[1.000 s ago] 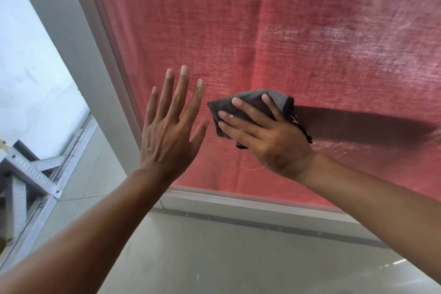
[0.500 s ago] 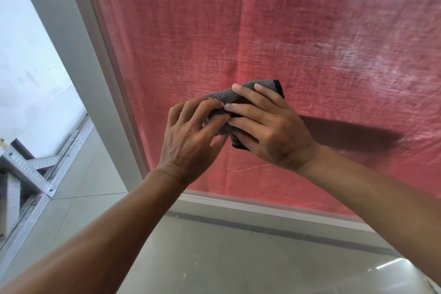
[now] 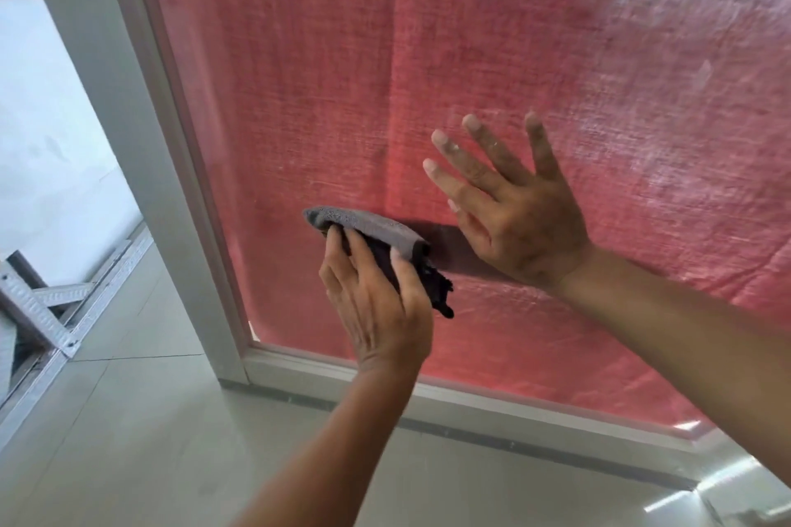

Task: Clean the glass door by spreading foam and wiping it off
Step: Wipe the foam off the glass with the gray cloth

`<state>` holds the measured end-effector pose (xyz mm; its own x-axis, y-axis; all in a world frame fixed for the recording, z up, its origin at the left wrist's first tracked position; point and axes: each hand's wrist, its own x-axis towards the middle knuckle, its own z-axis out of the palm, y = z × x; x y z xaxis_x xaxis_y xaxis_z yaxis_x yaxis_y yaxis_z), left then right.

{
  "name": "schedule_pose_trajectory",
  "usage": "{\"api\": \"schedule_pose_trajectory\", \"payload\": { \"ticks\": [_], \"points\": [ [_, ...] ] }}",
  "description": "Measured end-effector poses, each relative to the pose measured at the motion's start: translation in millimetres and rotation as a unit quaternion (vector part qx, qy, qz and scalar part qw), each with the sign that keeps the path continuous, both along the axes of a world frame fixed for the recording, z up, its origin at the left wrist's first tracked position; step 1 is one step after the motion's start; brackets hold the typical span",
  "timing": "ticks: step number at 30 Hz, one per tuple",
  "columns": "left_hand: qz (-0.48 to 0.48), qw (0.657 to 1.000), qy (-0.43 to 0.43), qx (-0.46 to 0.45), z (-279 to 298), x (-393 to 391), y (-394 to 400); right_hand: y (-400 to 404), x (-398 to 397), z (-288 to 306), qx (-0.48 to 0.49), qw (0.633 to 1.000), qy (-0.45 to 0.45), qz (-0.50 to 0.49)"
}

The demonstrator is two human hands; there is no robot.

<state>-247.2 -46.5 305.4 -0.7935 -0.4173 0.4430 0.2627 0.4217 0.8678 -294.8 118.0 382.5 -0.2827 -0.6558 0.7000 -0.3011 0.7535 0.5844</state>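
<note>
The glass door (image 3: 471, 56) fills the upper view, with red woven fabric behind the pane and whitish foam haze toward the upper right. A folded grey cloth (image 3: 372, 229) is against the lower glass. My left hand (image 3: 376, 300) grips the cloth from below, fingers curled round it. My right hand (image 3: 509, 201) is spread with straight fingers, flat at the glass just right of the cloth, holding nothing.
The door's white frame (image 3: 141, 133) runs down the left, and its bottom rail (image 3: 471, 398) crosses below my arms. Pale tiled floor (image 3: 171, 419) lies underneath. A metal ladder-like frame (image 3: 38, 312) lies at the far left by a white wall.
The cloth passed from my right hand to my left. My right hand let go and spread open to the right; my left now grips the cloth lower on the glass.
</note>
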Motion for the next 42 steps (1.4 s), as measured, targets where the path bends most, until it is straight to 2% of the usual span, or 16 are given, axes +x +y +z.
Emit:
{"api": "schedule_pose_trajectory", "payload": {
  "ticks": [4, 7, 10, 14, 16, 18, 20, 22, 23, 25, 28, 31, 36, 40, 42],
  "points": [
    [0.033, 0.997, -0.017, -0.068, -7, -21, -3, 3, -5, -2, -0.002, 1.0, 0.011, 0.009],
    [0.053, 0.997, -0.047, -0.017, 1, -42, -14, 4, -7, -2, -0.003, 1.0, 0.005, 0.013],
    [0.058, 0.998, -0.034, 0.016, 10, -45, -6, 3, -7, -2, -0.008, 1.0, 0.003, 0.012],
    [0.048, 0.995, 0.032, -0.086, -7, -36, 2, -2, -6, -3, -0.014, 1.0, 0.006, 0.01],
    [0.058, 0.99, 0.065, -0.108, -16, -41, -9, -1, -6, -4, -0.015, 1.0, 0.008, 0.006],
    [0.088, 0.993, 0.046, -0.058, -18, -53, -23, 0, -5, -3, -0.012, 1.0, 0.003, 0.007],
    [0.123, 0.991, 0.001, 0.053, -12, -66, -36, 0, -5, -2, -0.013, 1.0, 0.0, 0.008],
    [0.13, 0.987, 0.006, 0.093, -6, -72, -38, -1, -5, -2, -0.018, 1.0, 0.003, 0.006],
    [0.114, 0.99, 0.029, 0.075, -5, -70, -34, -2, -5, -3, -0.022, 1.0, 0.004, 0.006],
    [0.059, 0.993, 0.097, -0.023, -11, -60, -20, -3, -5, -3, -0.028, 1.0, 0.008, 0.006],
    [-0.013, 0.96, 0.177, -0.218, -29, -47, 1, 0, -5, -3, -0.025, 1.0, 0.011, 0.006],
    [-0.004, 0.934, 0.21, -0.289, -29, -54, -4, 2, -5, -3, -0.023, 1.0, 0.017, 0.0],
    [0.0, 0.959, 0.18, -0.217, -17, -51, 10, 2, -8, -4, -0.035, 0.999, 0.024, 0.002],
    [-0.003, 0.953, 0.189, -0.238, -21, -52, 5, 2, -9, -5, -0.038, 0.999, 0.022, 0.004],
    [0.044, 0.984, 0.129, -0.116, -15, -62, -10, 2, -8, -4, -0.04, 0.999, 0.02, 0.0]
  ]
}}
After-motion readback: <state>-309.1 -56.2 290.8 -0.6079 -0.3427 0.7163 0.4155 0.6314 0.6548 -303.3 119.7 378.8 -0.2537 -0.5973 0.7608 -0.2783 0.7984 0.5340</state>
